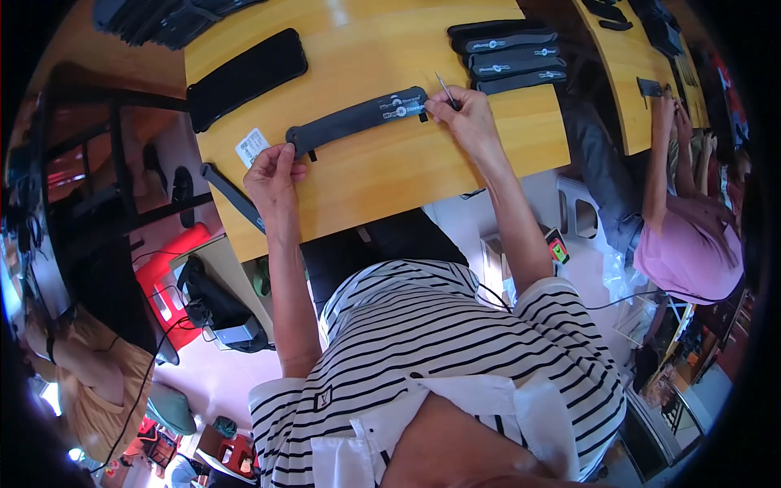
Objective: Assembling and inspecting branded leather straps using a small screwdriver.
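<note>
A dark grey padded strap (pixel 350 126) with pale printing near its right end is stretched between my hands, just over the wooden table. At its left end my left hand (pixel 275 175) is closed, thumb and fingers pinching the strap. My right hand (pixel 470 122) pinches the other end. A slim pointed metal tool (pixel 442 84) also sticks up from that hand; its grip is hidden in my fingers, so I cannot tell its exact kind. Small black tabs show under the strap near both ends. Beside my left hand lies a white printed label (pixel 251 148).
A black flat padded pile (pixel 252 77) lies at the table's left. Several printed straps (pixel 517 62) are stacked at the far right. One loose dark strap (pixel 233 195) rests along the left edge. A person in pink (pixel 691 252) works at another table (pixel 610 73).
</note>
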The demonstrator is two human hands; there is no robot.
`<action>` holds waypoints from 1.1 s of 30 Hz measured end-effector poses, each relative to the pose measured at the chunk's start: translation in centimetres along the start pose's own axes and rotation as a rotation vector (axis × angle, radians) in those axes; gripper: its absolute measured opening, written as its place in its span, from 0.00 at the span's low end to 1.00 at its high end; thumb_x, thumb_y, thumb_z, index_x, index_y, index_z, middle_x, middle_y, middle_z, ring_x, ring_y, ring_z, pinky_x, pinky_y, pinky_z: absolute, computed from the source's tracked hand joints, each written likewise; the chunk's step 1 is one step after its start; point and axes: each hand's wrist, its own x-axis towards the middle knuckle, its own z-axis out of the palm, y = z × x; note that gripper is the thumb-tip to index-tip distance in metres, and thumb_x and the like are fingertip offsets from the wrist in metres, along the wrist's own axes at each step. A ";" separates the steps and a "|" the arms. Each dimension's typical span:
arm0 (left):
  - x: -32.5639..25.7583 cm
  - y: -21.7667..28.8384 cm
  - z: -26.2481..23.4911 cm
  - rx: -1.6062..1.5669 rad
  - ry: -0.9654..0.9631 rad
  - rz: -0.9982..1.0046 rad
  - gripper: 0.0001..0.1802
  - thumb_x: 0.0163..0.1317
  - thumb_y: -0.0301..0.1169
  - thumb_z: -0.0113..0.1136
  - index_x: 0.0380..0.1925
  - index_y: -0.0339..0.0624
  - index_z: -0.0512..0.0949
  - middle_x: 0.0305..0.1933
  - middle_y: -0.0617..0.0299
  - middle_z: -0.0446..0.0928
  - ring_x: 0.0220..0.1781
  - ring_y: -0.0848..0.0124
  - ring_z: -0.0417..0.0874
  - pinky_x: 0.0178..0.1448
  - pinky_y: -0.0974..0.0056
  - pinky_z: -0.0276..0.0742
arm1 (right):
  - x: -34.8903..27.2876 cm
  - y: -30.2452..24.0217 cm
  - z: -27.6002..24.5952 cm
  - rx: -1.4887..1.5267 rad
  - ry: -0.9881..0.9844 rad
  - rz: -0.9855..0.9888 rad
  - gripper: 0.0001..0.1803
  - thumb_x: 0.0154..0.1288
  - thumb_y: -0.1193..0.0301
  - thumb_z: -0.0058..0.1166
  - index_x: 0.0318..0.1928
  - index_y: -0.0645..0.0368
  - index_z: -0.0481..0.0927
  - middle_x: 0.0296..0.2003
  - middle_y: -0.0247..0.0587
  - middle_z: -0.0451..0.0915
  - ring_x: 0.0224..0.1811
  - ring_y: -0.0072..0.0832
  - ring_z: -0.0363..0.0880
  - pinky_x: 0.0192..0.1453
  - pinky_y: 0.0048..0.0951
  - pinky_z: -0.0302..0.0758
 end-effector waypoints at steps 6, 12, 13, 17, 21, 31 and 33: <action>0.4 -0.5 0.3 0.102 0.033 0.014 0.07 0.59 0.28 0.59 0.33 0.35 0.78 0.24 0.64 0.76 0.20 0.80 0.75 0.27 0.77 0.69 | 0.5 0.5 -0.1 -0.231 0.007 -0.076 0.05 0.57 0.73 0.58 0.28 0.62 0.78 0.18 0.25 0.71 0.20 0.10 0.62 0.23 0.16 0.57; 0.6 -0.7 0.3 0.120 0.054 0.032 0.06 0.59 0.26 0.58 0.32 0.33 0.77 0.23 0.63 0.76 0.20 0.80 0.75 0.25 0.77 0.72 | 0.5 -0.1 0.3 -0.281 0.061 -0.062 0.07 0.56 0.72 0.58 0.26 0.63 0.78 0.15 0.25 0.70 0.18 0.10 0.62 0.21 0.17 0.57; 0.6 -0.6 0.3 0.114 0.049 0.034 0.05 0.59 0.26 0.58 0.32 0.33 0.76 0.23 0.63 0.76 0.20 0.80 0.75 0.25 0.77 0.71 | 0.6 -0.1 0.3 -0.280 0.083 -0.063 0.08 0.54 0.70 0.59 0.26 0.63 0.79 0.14 0.31 0.71 0.16 0.15 0.64 0.21 0.21 0.59; 0.6 -0.6 0.4 0.109 0.049 0.040 0.05 0.60 0.25 0.57 0.32 0.34 0.76 0.23 0.63 0.75 0.19 0.80 0.75 0.24 0.78 0.71 | 0.6 -0.3 0.5 -0.289 0.110 -0.039 0.09 0.51 0.68 0.61 0.26 0.63 0.80 0.12 0.36 0.71 0.15 0.19 0.66 0.21 0.26 0.62; 0.7 -0.8 0.4 0.100 0.051 0.034 0.05 0.60 0.25 0.57 0.32 0.33 0.76 0.24 0.63 0.75 0.19 0.80 0.74 0.24 0.78 0.71 | 0.6 -0.1 0.6 -0.271 0.120 -0.036 0.10 0.50 0.68 0.61 0.26 0.64 0.80 0.12 0.37 0.71 0.15 0.19 0.66 0.21 0.26 0.62; 0.7 -0.4 0.7 0.151 0.061 0.036 0.05 0.60 0.27 0.58 0.32 0.35 0.76 0.23 0.64 0.75 0.19 0.80 0.75 0.24 0.77 0.71 | 0.4 -0.8 0.6 -0.306 0.102 -0.037 0.10 0.54 0.69 0.56 0.26 0.65 0.79 0.14 0.42 0.73 0.17 0.25 0.70 0.25 0.29 0.66; 0.6 -0.3 0.8 0.155 0.073 0.040 0.04 0.59 0.24 0.57 0.31 0.33 0.76 0.22 0.63 0.75 0.18 0.79 0.75 0.22 0.77 0.72 | 0.4 -0.9 0.5 -0.322 0.100 -0.036 0.10 0.54 0.70 0.55 0.27 0.66 0.79 0.14 0.43 0.74 0.18 0.27 0.71 0.25 0.30 0.66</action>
